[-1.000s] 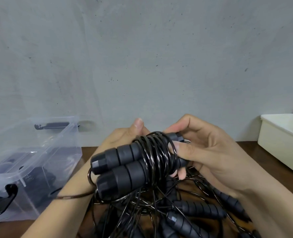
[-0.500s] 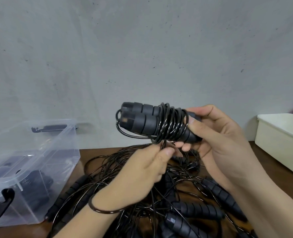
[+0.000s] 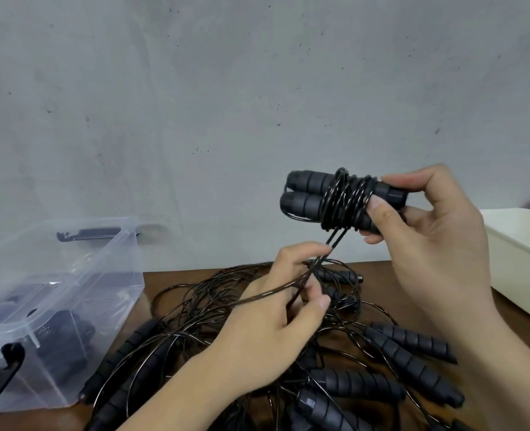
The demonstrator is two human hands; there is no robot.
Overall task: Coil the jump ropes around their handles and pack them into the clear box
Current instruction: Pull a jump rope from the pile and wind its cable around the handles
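coiled jump rope: two black ribbed handles side by side, thin black cord wound round their middle; held in the air above the table, right of centre.
right hand: thumb and fingers curled round the right ends of the handles, gripping them.
loose strand: doubled cord running down and left from the coil.
left hand: below the coil, fingers pinching that strand; part of the cord lies across the back of the hand.
loose jump ropes: tangled heap of cords and handles on the brown table, beneath both hands.
clear box: near left on the table, dark bundles showing through its walls.
cream tub: right edge of the table.
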